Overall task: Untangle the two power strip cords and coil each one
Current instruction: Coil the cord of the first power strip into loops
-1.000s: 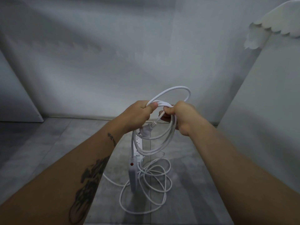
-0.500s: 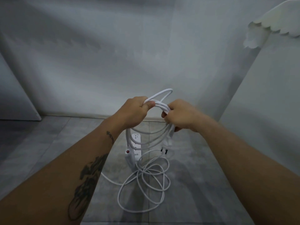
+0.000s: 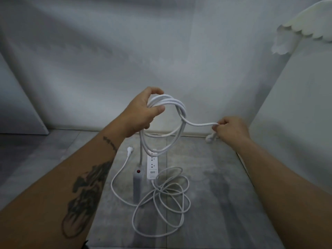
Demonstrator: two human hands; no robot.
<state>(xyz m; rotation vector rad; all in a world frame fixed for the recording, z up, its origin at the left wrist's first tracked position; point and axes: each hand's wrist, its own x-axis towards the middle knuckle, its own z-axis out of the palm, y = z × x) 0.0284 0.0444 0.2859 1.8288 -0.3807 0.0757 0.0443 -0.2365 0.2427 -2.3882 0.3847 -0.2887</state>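
Left hand (image 3: 143,112) clamps looped white cord coil (image 3: 168,123); right hand (image 3: 229,129) pinches tail. Wrap tail snugly around coil; second cord (image 3: 161,200) loose on grey floor (image 3: 215,194).

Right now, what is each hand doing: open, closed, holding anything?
Left hand: closed around the coiled cord, held up in the air.
Right hand: closed, pinching the cord's loose end out to the side.

It looks like a bare room in a home: plain white walls (image 3: 125,60) meet a grey tiled floor (image 3: 206,177) along a pale skirting, a white panel (image 3: 19,108) leans at the left, and a white scalloped wing-shaped ornament (image 3: 305,29) hangs at the upper right.
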